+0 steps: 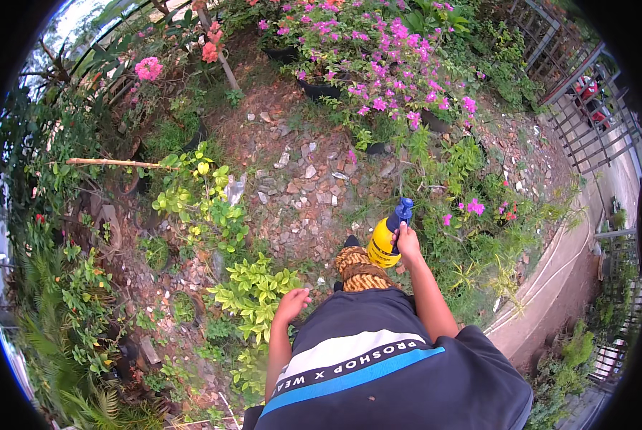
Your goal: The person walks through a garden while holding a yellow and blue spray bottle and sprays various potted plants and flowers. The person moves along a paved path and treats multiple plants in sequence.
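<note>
My right hand [407, 242] grips the blue handle of a yellow pump sprayer bottle [382, 244], which bears writing. The bottle leans with its blue head [405, 207] pointing forward. A thin pale streak, perhaps water, runs from the head toward leafy plants [428, 172]. Beside my body on the left, my left hand [293, 305] hangs with loosely bent fingers and nothing visible in it. It is close to a shrub with yellow-green leaves [259, 290]. Below the bottle I see patterned brown cloth [361, 269] over my leg, and one dark shoe tip [352, 241].
Broken stones [310, 185] cover the ground ahead. Pink bougainvillea [390, 70] grows from black pots [321, 88] at the far side. A bamboo stick [119, 162] juts out at left. On the right lie a paved path [560, 269] and a lattice gate [595, 126].
</note>
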`<state>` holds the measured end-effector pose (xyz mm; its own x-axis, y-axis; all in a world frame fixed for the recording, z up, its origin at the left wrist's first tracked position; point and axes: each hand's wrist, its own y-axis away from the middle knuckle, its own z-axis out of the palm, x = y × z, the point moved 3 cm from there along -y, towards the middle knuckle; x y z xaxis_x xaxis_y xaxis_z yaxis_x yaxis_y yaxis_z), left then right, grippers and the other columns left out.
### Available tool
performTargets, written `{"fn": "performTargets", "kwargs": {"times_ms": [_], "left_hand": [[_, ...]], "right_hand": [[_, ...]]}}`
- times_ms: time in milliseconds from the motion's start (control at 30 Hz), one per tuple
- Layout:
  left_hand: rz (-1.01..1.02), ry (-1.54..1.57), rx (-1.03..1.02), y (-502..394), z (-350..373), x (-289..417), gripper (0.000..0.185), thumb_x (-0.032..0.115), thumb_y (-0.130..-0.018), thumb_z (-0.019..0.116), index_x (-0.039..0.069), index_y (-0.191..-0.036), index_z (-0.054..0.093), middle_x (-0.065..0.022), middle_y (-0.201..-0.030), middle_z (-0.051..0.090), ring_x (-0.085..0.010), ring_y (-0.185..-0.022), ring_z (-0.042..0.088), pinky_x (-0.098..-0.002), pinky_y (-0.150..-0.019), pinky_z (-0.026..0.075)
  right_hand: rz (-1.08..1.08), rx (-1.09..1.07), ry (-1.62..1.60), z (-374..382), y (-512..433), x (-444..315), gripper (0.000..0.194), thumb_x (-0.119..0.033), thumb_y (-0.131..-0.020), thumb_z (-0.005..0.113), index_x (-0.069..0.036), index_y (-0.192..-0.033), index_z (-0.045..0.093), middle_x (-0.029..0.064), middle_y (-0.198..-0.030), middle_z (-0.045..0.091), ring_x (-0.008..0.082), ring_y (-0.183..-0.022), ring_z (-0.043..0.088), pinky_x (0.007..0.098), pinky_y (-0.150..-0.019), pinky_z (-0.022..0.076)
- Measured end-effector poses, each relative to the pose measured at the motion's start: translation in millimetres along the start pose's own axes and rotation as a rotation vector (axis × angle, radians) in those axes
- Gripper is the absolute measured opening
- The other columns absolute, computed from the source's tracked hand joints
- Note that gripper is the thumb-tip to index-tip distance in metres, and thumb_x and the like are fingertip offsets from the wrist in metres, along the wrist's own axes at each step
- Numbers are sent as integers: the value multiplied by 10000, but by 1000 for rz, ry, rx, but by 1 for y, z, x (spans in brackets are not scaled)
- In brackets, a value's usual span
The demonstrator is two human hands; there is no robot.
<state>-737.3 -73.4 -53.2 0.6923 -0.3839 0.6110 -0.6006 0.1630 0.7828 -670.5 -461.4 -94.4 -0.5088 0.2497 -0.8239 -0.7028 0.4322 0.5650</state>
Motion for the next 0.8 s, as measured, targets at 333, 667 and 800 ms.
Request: {"fn": "performTargets", "kwargs": {"times_ms": [333,667,800], "left_hand": [[61,47,36,-7,-4,25,375,385,-945,536,68,-1137,599,-15,-921,658,-113,-790,574,-259,-662,433],[-87,107,91,-40,-10,62,364,394,-939,543,86,-1126,598,-14,-930,663,-106,-793,573,-268,-679,426],[-29,62,100,-68,-3,123,346,351,-942,557,43,-1090,607,-36,-884,665,-115,-752,574,-273,-698,455]], "right_hand": [[16,5,176,7,-29,-11,406,-378,-1012,390,-48,-824,533,1,-598,490,117,-486,480,280,-487,421],[88,-23,336,-7,-78,-31,433,-392,-1016,366,-48,-814,534,15,-604,502,134,-506,503,303,-513,439],[54,-113,397,-2,-99,-48,441,-407,-1012,379,-45,-809,530,10,-596,506,126,-481,495,300,-482,413]]}}
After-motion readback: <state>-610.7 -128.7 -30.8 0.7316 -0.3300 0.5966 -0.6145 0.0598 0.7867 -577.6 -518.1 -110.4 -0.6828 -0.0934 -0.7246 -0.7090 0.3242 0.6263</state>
